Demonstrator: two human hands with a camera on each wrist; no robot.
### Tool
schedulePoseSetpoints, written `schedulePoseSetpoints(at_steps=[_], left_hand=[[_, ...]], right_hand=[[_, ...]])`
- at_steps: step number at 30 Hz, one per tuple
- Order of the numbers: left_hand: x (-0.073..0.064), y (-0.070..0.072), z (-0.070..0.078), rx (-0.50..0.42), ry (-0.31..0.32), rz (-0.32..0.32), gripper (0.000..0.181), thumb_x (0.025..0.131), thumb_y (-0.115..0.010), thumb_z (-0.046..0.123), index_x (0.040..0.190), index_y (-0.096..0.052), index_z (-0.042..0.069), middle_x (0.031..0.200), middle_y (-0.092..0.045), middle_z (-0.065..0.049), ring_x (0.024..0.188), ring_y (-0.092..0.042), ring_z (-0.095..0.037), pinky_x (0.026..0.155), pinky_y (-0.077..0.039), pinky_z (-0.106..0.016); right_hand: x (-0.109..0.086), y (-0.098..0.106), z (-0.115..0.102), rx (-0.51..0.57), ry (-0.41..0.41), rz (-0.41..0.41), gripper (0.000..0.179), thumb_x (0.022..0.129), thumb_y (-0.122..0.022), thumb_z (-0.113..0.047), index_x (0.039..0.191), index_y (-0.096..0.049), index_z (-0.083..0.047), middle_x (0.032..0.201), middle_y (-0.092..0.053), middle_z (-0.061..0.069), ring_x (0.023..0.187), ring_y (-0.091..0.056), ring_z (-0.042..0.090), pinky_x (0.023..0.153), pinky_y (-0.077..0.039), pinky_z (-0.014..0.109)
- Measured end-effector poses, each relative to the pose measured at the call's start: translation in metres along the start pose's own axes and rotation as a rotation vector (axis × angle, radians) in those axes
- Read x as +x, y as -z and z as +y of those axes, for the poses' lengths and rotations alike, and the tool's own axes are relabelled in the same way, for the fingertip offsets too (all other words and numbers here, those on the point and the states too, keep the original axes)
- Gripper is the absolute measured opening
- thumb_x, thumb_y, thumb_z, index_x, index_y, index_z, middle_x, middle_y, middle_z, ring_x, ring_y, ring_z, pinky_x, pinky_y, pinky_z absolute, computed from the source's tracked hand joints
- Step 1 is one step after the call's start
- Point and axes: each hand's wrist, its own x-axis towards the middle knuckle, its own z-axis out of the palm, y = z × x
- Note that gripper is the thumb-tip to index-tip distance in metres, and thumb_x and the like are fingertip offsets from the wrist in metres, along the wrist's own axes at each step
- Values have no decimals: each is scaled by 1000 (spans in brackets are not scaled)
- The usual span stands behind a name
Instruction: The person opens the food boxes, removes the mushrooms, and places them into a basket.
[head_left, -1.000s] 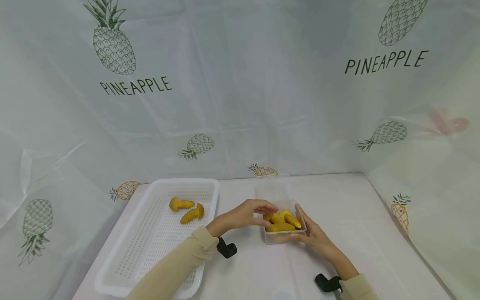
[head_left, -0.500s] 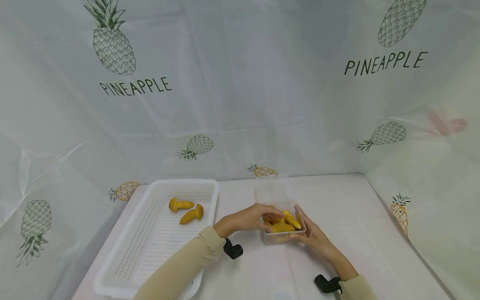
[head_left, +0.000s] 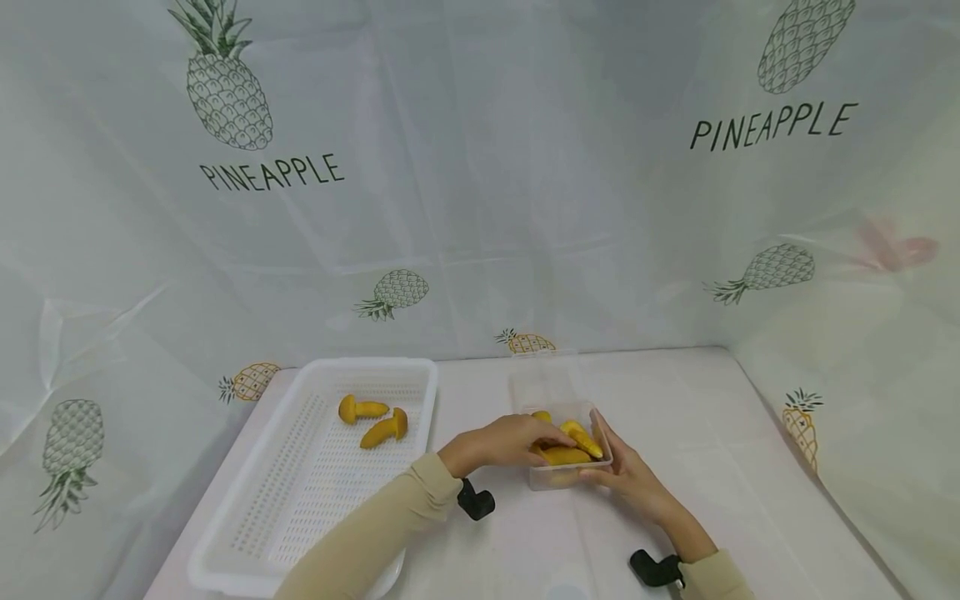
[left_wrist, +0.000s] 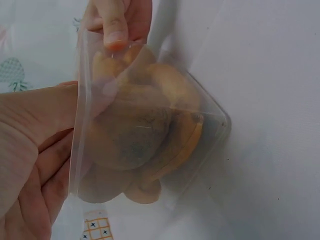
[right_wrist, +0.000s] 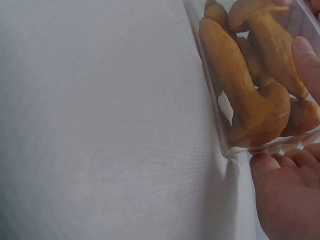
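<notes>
A clear plastic box point(head_left: 553, 479) with several yellow-brown mushrooms point(head_left: 582, 438) stands on the table in the head view. My right hand point(head_left: 633, 483) holds the box at its right side, thumb at the front corner. My left hand point(head_left: 510, 442) reaches over the left rim, its thumb and fingers down around a mushroom inside point(left_wrist: 127, 132), seen hazily through the wall in the left wrist view. The palm hides part of the contents. In the right wrist view another mushroom point(right_wrist: 235, 75) lies along the box wall, its cap toward my right hand.
A white perforated basket point(head_left: 432, 392) stands at the left, with two mushrooms, one point(head_left: 363, 409) behind the other point(head_left: 385, 428). The box's clear lid point(head_left: 543, 377) lies folded back toward the curtain point(head_left: 480, 208), printed with pineapples, behind the table point(head_left: 675, 400).
My left hand has moved right and down into the box, its fingers closing around a mushroom. The right hand and the box have stayed in place.
</notes>
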Motion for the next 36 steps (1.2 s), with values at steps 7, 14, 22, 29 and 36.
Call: schedulePoseSetpoints(at_steps=[7,14,22,29,36], left_hand=[[3,-5,0,9,-1,70,40,92,-75,15,131,-68,17,118,-68,12,102,-56,3,86,-45,-13],[8,-14,1,-18,8,159,31,90,-76,16,121,-73,15,107,-72,12,91,-60,9,77,-44,-6],[12,-21,5,98,27,263,19,89,-78,25,107,-79,20,96,-73,16,81,-58,11,70,-41,-4],[12,-24,6,124,30,308,15,87,-79,27,102,-81,23,90,-72,18,74,-51,8,63,-38,-6],[9,-22,4,-39,-5,325,21,88,-77,25,107,-80,16,100,-74,12,80,-54,9,71,-44,-8]], right_hand=[[0,0,0,-10,0,1,96,94,-71,-14,162,-2,-22,164,2,18,148,-2,42,100,-25,10],[0,0,1,-44,-2,12,96,95,-71,-15,162,-3,-23,164,0,18,148,-3,42,109,-23,26],[0,0,0,-7,1,10,96,94,-71,-13,162,-3,-19,164,2,19,148,0,43,100,-26,8],[0,0,0,14,12,-6,96,95,-69,-11,162,0,-18,164,3,21,147,-1,45,100,-29,9],[-1,-1,-1,15,12,-4,96,95,-70,-11,162,0,-17,163,2,22,147,-2,45,99,-31,9]])
